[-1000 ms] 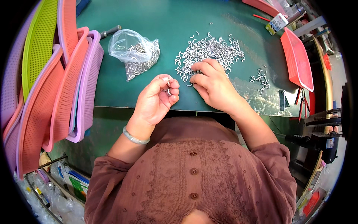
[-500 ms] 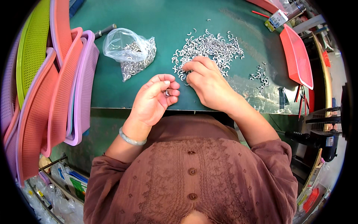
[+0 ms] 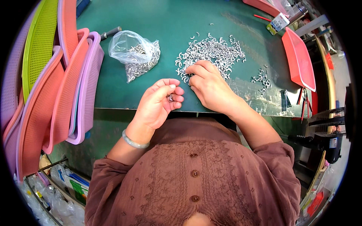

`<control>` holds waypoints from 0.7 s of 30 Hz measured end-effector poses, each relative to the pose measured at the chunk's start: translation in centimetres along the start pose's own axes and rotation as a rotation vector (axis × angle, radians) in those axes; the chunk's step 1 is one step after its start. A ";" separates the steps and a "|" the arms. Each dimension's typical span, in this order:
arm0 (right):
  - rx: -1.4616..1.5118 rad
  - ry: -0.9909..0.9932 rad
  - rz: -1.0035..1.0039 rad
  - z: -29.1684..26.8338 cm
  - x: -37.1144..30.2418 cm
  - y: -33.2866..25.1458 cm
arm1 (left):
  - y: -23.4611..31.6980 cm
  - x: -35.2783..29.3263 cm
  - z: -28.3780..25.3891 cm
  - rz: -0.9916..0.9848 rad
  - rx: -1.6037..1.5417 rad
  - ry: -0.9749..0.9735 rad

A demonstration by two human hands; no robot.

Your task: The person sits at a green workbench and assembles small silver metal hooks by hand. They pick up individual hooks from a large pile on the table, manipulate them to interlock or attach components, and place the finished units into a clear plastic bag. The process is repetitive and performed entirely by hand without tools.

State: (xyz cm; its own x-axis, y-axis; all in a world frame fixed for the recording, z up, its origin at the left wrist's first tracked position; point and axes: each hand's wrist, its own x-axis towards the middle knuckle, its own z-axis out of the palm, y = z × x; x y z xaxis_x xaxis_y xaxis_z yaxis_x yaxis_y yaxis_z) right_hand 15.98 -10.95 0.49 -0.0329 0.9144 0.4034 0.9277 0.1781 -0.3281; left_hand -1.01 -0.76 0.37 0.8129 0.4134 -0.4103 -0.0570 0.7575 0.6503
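The green counter (image 3: pixel 166 22) spread out widest, scuffed pale near its front right edge. Plastic baskets (image 3: pixel 39 109) in purple, green and salmon stood packed together along its left side. A pile of metal pieces (image 3: pixel 217 51) lay on the counter: small, silvery, bent like crescents, bright on their curves, heaped thickly in the center and thinning to strays. To its left, a clear plastic bag (image 3: pixel 145 67) held more silvery pieces. The right hand (image 3: pixel 211 86) reached into the pile's near edge, fingers bent and close together; whether they pinched a piece, I could not tell. The left hand (image 3: pixel 152 103) was loosely curled, nearer the front edge. Within its fingers glinted a small curved piece (image 3: pixel 170 98), probably the same kind, though partly hidden.
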 end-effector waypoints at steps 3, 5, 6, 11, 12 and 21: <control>0.074 0.050 0.035 -0.4 0.0 -0.1 | -0.1 0.1 0.6 -0.006 0.020 0.008; 0.103 0.065 0.035 -0.4 0.2 -0.1 | -0.2 0.2 0.8 -0.021 0.034 0.016; 0.093 0.068 0.030 -0.3 0.1 0.0 | -0.2 0.3 1.0 -0.011 0.043 0.016; 0.014 0.023 0.048 -0.5 0.0 -0.2 | 0.0 0.1 0.9 0.018 0.050 0.035; -0.008 0.023 0.048 -0.5 0.0 -0.4 | 0.0 0.0 0.8 0.017 0.047 0.038; 0.172 0.050 0.043 -0.7 0.6 -0.2 | 0.2 -0.1 1.0 0.024 0.135 0.073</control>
State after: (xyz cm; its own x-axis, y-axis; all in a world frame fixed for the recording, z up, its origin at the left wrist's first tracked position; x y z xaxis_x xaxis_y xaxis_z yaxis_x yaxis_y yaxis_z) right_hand 16.04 -10.69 1.43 0.0280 0.9042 0.4262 0.8506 0.2025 -0.4854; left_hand -0.47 -1.15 1.19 0.7678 0.4701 -0.4353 0.0064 0.6737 0.7389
